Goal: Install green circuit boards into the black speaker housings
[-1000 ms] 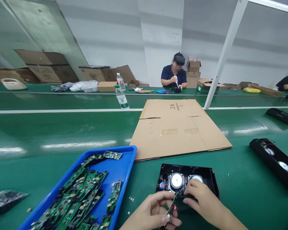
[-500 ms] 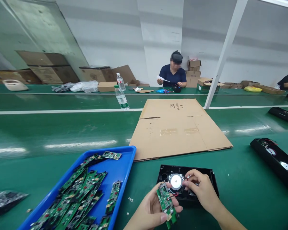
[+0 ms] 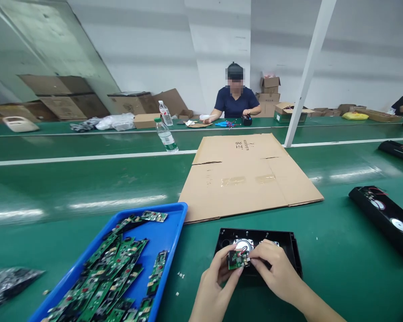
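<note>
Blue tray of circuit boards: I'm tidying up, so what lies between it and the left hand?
The head view shows a few small white pieces lying on the green tabletop between the tray and the left hand.

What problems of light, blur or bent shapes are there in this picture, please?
Head view: pale glare streaks on the green bench; blocky pixels over part of the seated person; the white post and green-capped bottle lean, perhaps from wide-angle distortion; details on the circuit board in the left hand are too small to read.
</note>
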A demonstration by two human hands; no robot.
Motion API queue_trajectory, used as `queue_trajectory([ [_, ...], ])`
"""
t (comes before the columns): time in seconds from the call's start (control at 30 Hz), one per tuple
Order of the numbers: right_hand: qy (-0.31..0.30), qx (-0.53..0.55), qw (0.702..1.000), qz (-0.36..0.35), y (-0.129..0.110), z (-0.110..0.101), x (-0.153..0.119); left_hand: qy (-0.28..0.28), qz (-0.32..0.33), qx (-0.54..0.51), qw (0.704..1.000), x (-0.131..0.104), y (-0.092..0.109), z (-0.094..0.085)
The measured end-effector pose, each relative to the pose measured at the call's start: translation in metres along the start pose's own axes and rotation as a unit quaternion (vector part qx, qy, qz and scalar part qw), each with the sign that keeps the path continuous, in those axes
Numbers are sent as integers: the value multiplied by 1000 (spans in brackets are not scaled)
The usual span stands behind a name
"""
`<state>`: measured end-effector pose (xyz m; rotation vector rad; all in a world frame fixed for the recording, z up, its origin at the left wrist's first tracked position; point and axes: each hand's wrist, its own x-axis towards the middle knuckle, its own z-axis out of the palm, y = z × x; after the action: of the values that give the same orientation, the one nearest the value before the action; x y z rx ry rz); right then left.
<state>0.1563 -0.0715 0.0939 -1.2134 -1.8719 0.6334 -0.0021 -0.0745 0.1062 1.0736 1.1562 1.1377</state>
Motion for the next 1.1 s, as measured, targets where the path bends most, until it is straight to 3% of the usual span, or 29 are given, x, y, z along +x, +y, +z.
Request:
queue_trajectory([
  [0.2, 42, -115, 989, -85, 6, 11, -4, -60, -40, 16, 997, 5, -7, -6],
  [0.3, 52, -171, 978, -108, 10, 15, -6, -61, -48, 22, 997, 8, -10, -8],
  [0.5, 50, -194, 973, -117, 12, 18, -9, -84, 3, 92, 992, 11, -7, -7],
  [0.67, 65, -221, 963, -137, 10, 18, -8, -70, 54, 191, 978, 9, -6, -3],
  [1.1, 129, -197, 963, -132, 9, 20, -6, -46, 173, 307, 935, 8, -29, -7],
])
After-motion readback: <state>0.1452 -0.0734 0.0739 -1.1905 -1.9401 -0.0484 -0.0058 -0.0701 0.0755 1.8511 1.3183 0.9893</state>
